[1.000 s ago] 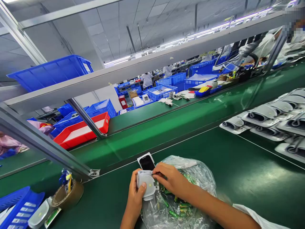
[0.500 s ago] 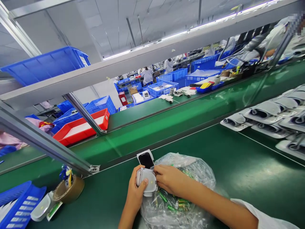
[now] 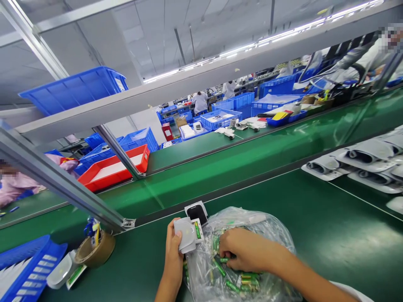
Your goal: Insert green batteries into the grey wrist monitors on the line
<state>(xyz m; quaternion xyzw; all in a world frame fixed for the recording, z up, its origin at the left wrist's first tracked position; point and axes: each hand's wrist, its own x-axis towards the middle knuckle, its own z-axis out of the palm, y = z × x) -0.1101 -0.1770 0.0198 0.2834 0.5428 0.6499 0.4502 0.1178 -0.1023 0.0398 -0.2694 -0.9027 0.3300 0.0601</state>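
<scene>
Hands work at the near edge of the dark green bench mat. The left hand is wrapped around a small white plastic device, thumb pressed on its pale back face and fingers curled behind; one green battery shows in its open compartment on the right side. Just beyond that device, touching its far edge, a second white unit with a black screen lies on the mat. The right hand reaches into a crumpled clear plastic bag of green batteries, its fingertips bent down and closed among the loose cells; whether they actually pinch one cannot be told.

To the left, near the bench corner, a roll of brown packing tape sits beside a white device lying with its battery bay up, and a blue slotted plastic tray fills the corner.

Farther right on the mat, rows of grey-white moulded housings lie side by side, well apart from the hands. Beyond a raised strip runs a lighter green conveyor belt. A slanted aluminium frame bar crosses the left side, and behind it a red shallow tray rests among blue crates. A large blue plastic bin sits up on the grey shelf rail. In the distance, people in white coats stand at other benches.
</scene>
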